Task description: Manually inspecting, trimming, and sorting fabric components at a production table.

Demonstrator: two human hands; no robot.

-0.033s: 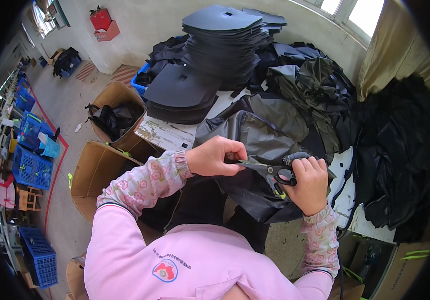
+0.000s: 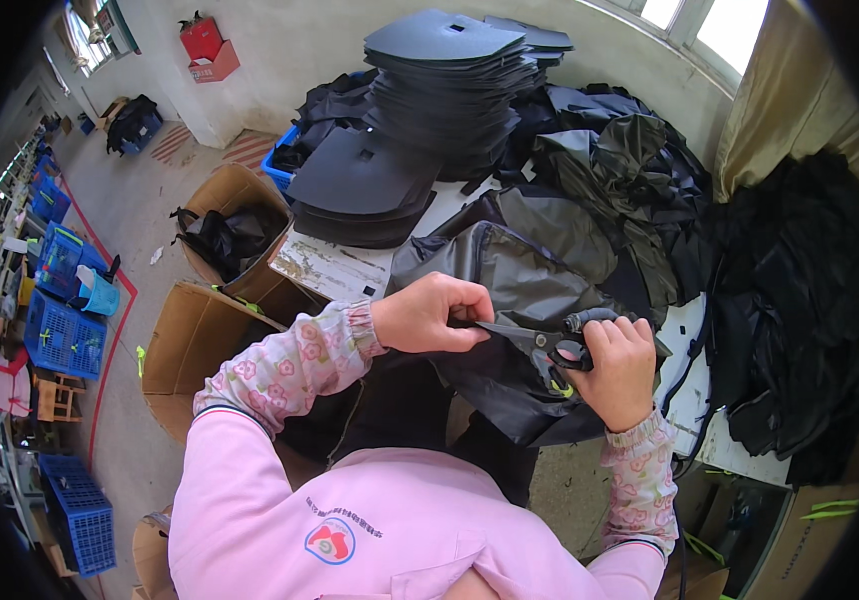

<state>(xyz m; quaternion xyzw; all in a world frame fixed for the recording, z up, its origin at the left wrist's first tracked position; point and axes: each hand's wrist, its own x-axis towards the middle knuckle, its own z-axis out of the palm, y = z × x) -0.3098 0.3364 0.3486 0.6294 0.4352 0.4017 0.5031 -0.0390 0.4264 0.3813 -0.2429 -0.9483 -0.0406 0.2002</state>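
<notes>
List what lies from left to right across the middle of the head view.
Blue crates → open cardboard box → left hand → scissors → right hand → heap of black fabric.

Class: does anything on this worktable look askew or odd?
Yes. The stack of black panels leans, its lower sheets slid out toward the table edge. The hands, scissors and fabric look ordinary.

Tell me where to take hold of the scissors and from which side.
Grip the scissors by the black looped handles at their right end, coming from the right, as the right hand does. The blades point left toward the left hand pinching the dark fabric.
</notes>
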